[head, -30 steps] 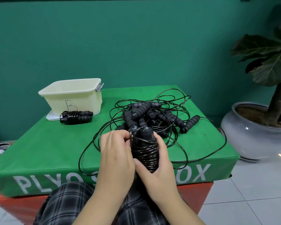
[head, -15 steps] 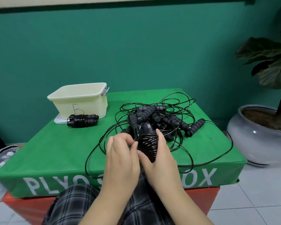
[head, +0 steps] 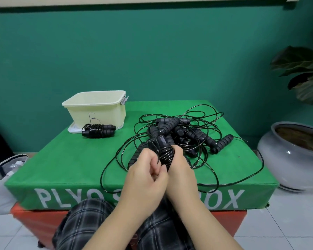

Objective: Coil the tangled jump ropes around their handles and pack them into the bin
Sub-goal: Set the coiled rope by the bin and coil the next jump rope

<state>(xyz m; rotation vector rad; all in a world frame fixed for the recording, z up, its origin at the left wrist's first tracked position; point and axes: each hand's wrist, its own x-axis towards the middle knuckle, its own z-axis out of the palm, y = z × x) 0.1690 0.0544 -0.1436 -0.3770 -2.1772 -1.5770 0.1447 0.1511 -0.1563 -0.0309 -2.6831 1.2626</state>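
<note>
1. Legs in checked trousers [head: 90,224] sit at the bottom, closest to the camera.
2. Both hands meet just above the front edge of the green box [head: 61,168], which has white letters on its front side.
3. The right hand [head: 181,170] has its fingers curled round a pair of black handles with rope wound on them, the wrapped bundle [head: 165,152], and holds it up off the box.
4. The left hand [head: 146,175] is beside it, fingers bent. Its fingertips pinch near the bundle, but I cannot tell if they hold the thin rope or only touch it.
5. Right behind the hands lies the tangled pile [head: 184,134] of black handles and thin black rope. Loops of rope spread over the green top and hang over the front and right edges.
6. Farther back on the left, a finished coil [head: 98,130] lies on the green top, just in front of the cream bin [head: 96,109]. It is not inside the bin.
7. The bin has a letter B on its front and stands on a white lid [head: 72,128].
8. A grey pot [head: 287,159] with a big leafy plant [head: 304,73] stands on the floor to the right, and a green wall [head: 152,51] is behind everything.
</note>
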